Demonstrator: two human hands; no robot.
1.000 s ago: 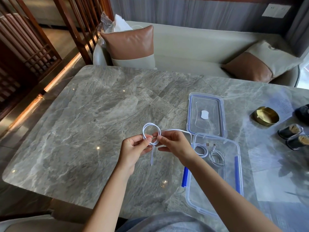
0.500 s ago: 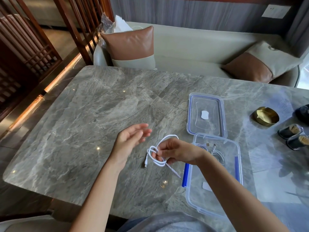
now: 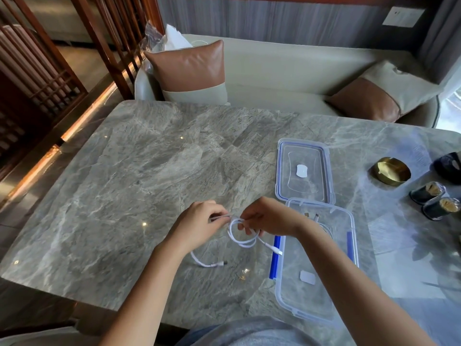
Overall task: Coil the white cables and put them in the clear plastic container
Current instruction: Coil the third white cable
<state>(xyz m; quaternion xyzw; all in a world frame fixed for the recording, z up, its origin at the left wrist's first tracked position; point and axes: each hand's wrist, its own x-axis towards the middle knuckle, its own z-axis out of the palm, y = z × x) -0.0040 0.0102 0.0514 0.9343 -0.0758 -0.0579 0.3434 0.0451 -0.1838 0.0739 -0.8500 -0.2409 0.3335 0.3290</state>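
1. Your right hand (image 3: 267, 218) has its fingers curled round the white cable (image 3: 240, 242) and pinches the top of a small loop. The loop hangs below the fingers; whether it touches the table (image 3: 124, 196) cannot be told.
2. Your left hand (image 3: 199, 223) pinches a short straight run of the same cable between thumb and fingertips. It is just left of the right hand, and the two hands nearly meet.
3. The first plug (image 3: 278, 251) trails right from the loop and ends at the blue latch (image 3: 274, 260) on the container's left wall. The second plug (image 3: 219, 263) lies on the table beside your left forearm.
4. The clear plastic container (image 3: 278, 293) stands open at the table's near edge, right of the hands, with your right forearm crossing above it. Coiled cables (image 3: 325, 227) lie at its far end, partly hidden by your wrist.
5. The lid (image 3: 279, 171) lies flat just beyond the container, against its far rim.
6. A brass dish (image 3: 390, 169) and two dark jars (image 3: 426, 193) stand toward the right edge, well apart from the hands.
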